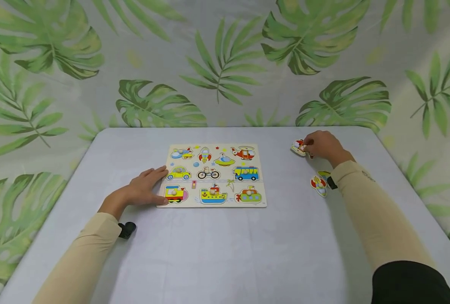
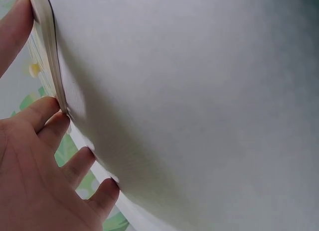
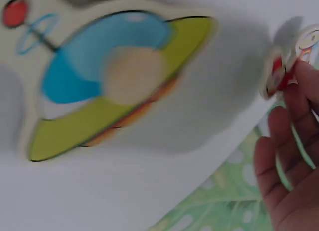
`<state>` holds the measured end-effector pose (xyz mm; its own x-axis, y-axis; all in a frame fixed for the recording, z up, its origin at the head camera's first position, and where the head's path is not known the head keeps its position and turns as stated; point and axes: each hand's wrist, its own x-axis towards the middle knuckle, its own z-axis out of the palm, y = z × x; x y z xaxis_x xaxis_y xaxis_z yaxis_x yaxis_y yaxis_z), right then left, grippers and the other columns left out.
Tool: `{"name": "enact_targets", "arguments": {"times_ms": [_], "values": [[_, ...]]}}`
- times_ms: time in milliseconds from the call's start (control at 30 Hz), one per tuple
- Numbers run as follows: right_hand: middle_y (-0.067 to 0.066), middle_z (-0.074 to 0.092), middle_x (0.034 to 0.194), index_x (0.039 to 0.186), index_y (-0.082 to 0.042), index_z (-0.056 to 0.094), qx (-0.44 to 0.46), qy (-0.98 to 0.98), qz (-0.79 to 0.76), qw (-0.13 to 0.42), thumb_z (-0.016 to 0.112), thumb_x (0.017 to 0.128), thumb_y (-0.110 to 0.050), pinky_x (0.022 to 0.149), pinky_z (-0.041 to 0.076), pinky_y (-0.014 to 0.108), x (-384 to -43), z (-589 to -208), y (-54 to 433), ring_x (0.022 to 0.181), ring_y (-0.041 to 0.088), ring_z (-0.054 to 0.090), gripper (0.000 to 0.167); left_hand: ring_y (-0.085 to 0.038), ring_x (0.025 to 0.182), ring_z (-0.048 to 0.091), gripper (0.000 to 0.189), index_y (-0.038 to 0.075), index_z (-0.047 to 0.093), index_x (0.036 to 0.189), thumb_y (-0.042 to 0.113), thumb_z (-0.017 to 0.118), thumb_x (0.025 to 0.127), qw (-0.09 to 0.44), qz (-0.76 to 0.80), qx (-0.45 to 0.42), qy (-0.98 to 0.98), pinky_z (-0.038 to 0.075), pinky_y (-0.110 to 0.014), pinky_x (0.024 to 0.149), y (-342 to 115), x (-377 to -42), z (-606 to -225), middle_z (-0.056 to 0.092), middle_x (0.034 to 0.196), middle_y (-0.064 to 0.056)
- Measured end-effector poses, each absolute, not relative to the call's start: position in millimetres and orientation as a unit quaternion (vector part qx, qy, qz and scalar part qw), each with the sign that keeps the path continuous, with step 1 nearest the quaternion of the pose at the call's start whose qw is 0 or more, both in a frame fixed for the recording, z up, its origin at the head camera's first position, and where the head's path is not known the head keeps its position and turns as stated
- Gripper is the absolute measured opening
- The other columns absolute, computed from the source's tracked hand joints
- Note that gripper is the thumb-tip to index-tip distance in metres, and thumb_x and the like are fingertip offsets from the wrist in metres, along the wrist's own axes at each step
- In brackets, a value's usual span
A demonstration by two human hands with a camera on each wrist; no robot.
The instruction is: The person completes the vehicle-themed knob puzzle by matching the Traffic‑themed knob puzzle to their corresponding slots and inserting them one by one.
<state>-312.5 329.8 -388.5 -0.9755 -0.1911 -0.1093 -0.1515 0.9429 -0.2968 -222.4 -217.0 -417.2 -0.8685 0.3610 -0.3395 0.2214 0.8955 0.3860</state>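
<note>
Head view, and here's the right hand (image 1: 323,145) well off to the right of the puzzle board (image 1: 225,172), about level with its far part. Right-wrist view shows the fingers: thumb and fingertip closed down on a red-marked piece (image 3: 277,74), the others loosely spread. Another piece (image 3: 307,39) sits just beside; the pinched one's long axis I can't make out. So the board lies leftward from that grip, its long axis running left to right, the right hand clearly nearer the loose pieces. Rocket piece (image 1: 318,185) and flying-saucer piece (image 3: 122,74) rest right of the board too, under the forearm side. Over at the board's left edge, the left hand (image 1: 143,188), fingers extended, touches it, gripping nothing I can see. Between board and pieces, a stretch of plain white desk (image 1: 282,190).
</note>
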Motion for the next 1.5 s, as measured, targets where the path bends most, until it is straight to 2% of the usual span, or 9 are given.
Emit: {"name": "enact_targets", "arguments": {"times_ms": [133,267,367,500,633,767,1000,1167,1500], "values": [[0.016,0.071,0.096,0.101,-0.002,0.072,-0.067,0.985,-0.142,0.078,0.065,0.093,-0.023,0.065,0.047,0.037,-314.2,-383.7,322.3,0.082,0.027,0.059,0.023,-0.046,0.152,0.009,0.097,0.011,0.026,0.158,0.044,0.076,0.081,0.203,0.173,0.153,0.952,0.019,-0.074,0.114,-218.5,-222.7,-416.8,0.015,0.168,-0.009],[0.007,0.065,0.082,0.091,-0.006,0.071,-0.041,0.982,-0.131,0.126,0.064,0.092,-0.030,0.061,0.041,0.031,-314.0,-385.9,318.3,0.076,0.022,0.052,0.025,-0.046,0.152,0.008,0.098,0.012,0.025,0.158,0.045,0.076,0.081,0.207,0.176,0.152,0.950,0.019,-0.074,0.115,-218.8,-222.2,-418.8,0.014,0.168,-0.009],[0.004,0.060,0.078,0.088,-0.007,0.068,-0.036,0.980,-0.121,0.152,0.063,0.093,-0.033,0.060,0.039,0.030,-311.5,-387.3,317.1,0.074,0.020,0.050,0.027,-0.045,0.152,0.008,0.098,0.012,0.025,0.158,0.045,0.076,0.081,0.207,0.177,0.151,0.950,0.019,-0.073,0.115,-218.4,-221.8,-420.3,0.015,0.168,-0.008],[0.009,0.065,0.087,0.095,-0.006,0.069,-0.051,0.981,-0.131,0.136,0.064,0.094,-0.032,0.065,0.043,0.033,-309.9,-388.4,319.0,0.079,0.023,0.054,0.027,-0.045,0.152,0.009,0.098,0.013,0.025,0.158,0.046,0.077,0.081,0.203,0.173,0.150,0.952,0.020,-0.074,0.115,-217.9,-221.7,-418.8,0.015,0.168,-0.009],[0.019,0.069,0.104,0.107,-0.003,0.071,-0.085,0.974,-0.170,0.121,0.065,0.093,-0.021,0.076,0.050,0.041,-310.9,-394.2,324.9,0.090,0.029,0.060,0.024,-0.045,0.152,0.008,0.098,0.013,0.024,0.158,0.047,0.076,0.082,0.206,0.165,0.148,0.953,0.020,-0.074,0.114,-217.5,-221.7,-417.3,0.014,0.169,-0.009],[0.023,0.068,0.114,0.113,-0.001,0.071,-0.095,0.970,-0.185,0.129,0.064,0.093,-0.014,0.084,0.051,0.048,-310.3,-396.9,329.2,0.100,0.034,0.061,0.025,-0.045,0.152,0.008,0.098,0.013,0.024,0.158,0.046,0.075,0.082,0.207,0.165,0.148,0.953,0.019,-0.074,0.115,-216.7,-221.6,-415.8,0.014,0.169,-0.009],[0.027,0.056,0.122,0.109,0.000,0.072,-0.098,0.972,-0.180,0.111,0.065,0.092,-0.014,0.093,0.047,0.056,-306.0,-395.6,327.3,0.110,0.041,0.054,0.024,-0.045,0.152,0.008,0.098,0.013,0.024,0.158,0.046,0.076,0.082,0.204,0.164,0.148,0.954,0.019,-0.074,0.115,-217.1,-222.5,-417.9,0.014,0.168,-0.009],[0.027,0.058,0.124,0.105,0.000,0.074,-0.106,0.977,-0.166,0.082,0.067,0.090,-0.014,0.100,0.044,0.059,-308.7,-397.1,327.3,0.116,0.044,0.053,0.022,-0.046,0.152,0.009,0.097,0.012,0.025,0.158,0.044,0.075,0.082,0.201,0.165,0.152,0.953,0.019,-0.074,0.115,-217.0,-223.2,-416.6,0.015,0.168,-0.009],[0.027,0.060,0.126,0.106,0.000,0.073,-0.133,0.976,-0.158,0.067,0.063,0.093,-0.016,0.101,0.044,0.059,-308.5,-391.1,316.8,0.120,0.044,0.053,0.023,-0.046,0.152,0.008,0.096,0.011,0.025,0.158,0.042,0.076,0.082,0.205,0.172,0.147,0.952,0.018,-0.075,0.115,-216.2,-220.7,-415.4,0.015,0.168,-0.010]]}}
